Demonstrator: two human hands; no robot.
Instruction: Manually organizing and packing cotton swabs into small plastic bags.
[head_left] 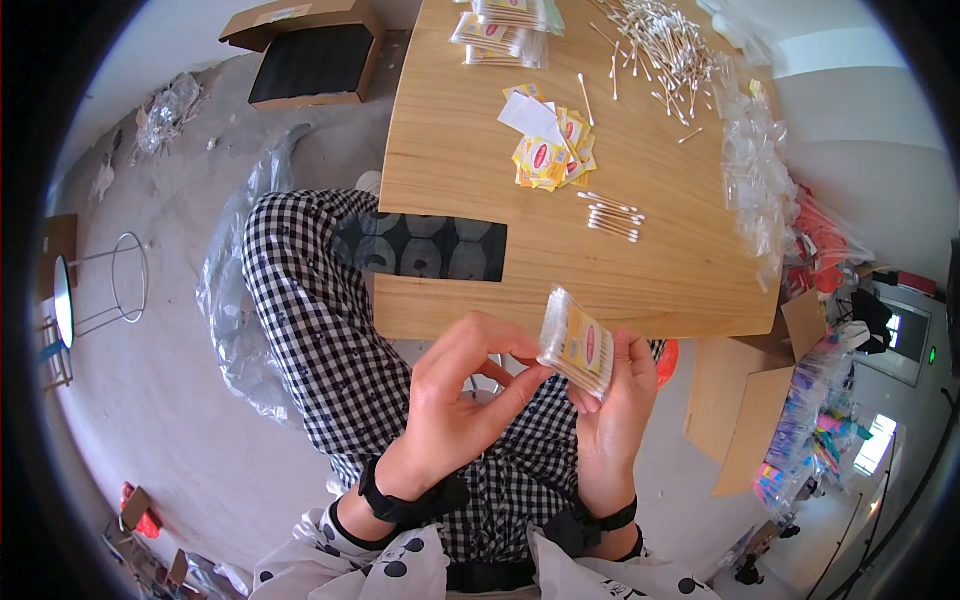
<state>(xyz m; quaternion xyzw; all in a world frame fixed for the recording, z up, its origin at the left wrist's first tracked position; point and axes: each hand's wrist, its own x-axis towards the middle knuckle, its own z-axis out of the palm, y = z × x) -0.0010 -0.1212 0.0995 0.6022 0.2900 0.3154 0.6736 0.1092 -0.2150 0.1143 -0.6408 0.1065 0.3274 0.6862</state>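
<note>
While both hands pinch swab packet (pixel 577 342), wooden table (pixel 660 270) beyond

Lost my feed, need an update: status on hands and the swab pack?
Both hands on swab pack: right hand grips it, left hand pinches its near end. Held above lap, off the table. Nothing in the way.

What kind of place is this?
Probably a small packing workshop: loose cotton swabs and labels lie on the table, cardboard boxes stand around, and both hands hold a filled packet.
</note>
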